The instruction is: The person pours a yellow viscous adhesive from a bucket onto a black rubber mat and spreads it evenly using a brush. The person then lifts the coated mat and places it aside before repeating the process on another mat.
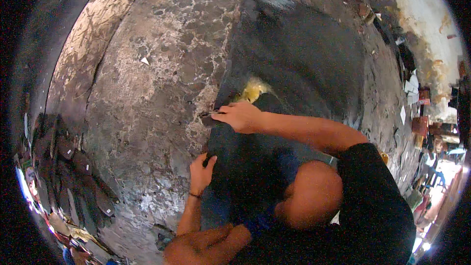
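Observation:
A large black sheet [299, 54] lies over the worn ground, with a yellow patch [255, 90] on it. My right hand [243, 117] reaches across from the right, its fingers closed at the sheet's left edge. A small dark flat piece [209, 120] shows under those fingertips; its kind is unclear. Nearer to me, my left hand [199, 172] has thumb and fingers pinched around the dark edge of the same sheet. A thin dark band circles the left wrist. Part of the sheet is hidden by my arms and bare knee [314, 194].
Dark flat strips with small white tags [81, 181] are heaped at the left. A white scrap [144, 61] lies on the stained floor [157, 103]. Along the right, a peeling wall [424, 24] rises behind reddish blocks [420, 125] and pale paper pieces [412, 86].

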Demonstrator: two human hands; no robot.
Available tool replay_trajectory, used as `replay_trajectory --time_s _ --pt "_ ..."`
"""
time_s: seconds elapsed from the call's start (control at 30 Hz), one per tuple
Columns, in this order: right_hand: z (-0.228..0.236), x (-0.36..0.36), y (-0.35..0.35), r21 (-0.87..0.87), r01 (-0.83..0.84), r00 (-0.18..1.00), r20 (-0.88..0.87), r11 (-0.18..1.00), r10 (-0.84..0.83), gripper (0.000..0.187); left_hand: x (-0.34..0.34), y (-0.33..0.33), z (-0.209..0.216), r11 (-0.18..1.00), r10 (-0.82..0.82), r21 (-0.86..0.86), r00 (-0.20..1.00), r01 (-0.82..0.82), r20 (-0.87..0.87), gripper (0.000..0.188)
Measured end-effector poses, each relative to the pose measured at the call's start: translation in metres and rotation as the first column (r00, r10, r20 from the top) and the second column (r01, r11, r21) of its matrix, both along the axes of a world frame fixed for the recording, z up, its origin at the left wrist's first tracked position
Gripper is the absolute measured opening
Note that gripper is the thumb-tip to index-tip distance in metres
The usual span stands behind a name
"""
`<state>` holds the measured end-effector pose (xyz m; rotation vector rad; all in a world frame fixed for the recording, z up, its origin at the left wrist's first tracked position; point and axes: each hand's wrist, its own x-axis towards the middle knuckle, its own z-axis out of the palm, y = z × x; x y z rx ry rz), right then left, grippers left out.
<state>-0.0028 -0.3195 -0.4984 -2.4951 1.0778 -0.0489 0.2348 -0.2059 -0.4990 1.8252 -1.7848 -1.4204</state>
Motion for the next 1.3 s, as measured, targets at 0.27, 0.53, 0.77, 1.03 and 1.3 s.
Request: replay_trajectory --time_s 0.27,0.53,0.77,1.03,1.3 --pt "0.01 -0.081 -0.073 -0.097 -0.158 0.957 -0.26 0.983 0.129 0.053 -0.008 0.011 -0.019 0.99 0.078 -0.13 0.988 -0.061 0.131 0.035" --pt "0.026 -0.242 0.108 0.042 0.047 0.956 -0.292 0.998 -0.033 0.053 -0.009 0.008 -0.013 0.983 0.015 -0.182 0.979 0.023 0.202 0.031" --pt "0.024 -0.32 0.321 0.115 0.408 0.871 -0.345 0.906 -0.349 0.049 0.004 -0.026 0.005 0.914 -0.403 0.067 0.883 0.399 0.24 0.036" --pt "0.03 -0.273 0.498 0.157 0.767 0.632 -0.354 0.622 -0.69 0.059 0.017 -0.133 0.04 0.769 -0.608 0.022 0.72 0.639 0.335 0.067" --pt "0.041 -0.215 0.562 -0.079 0.994 0.063 -0.161 0.077 -0.985 0.057 -0.078 -0.148 0.058 0.541 -0.817 -0.018 0.53 0.841 0.227 0.053"
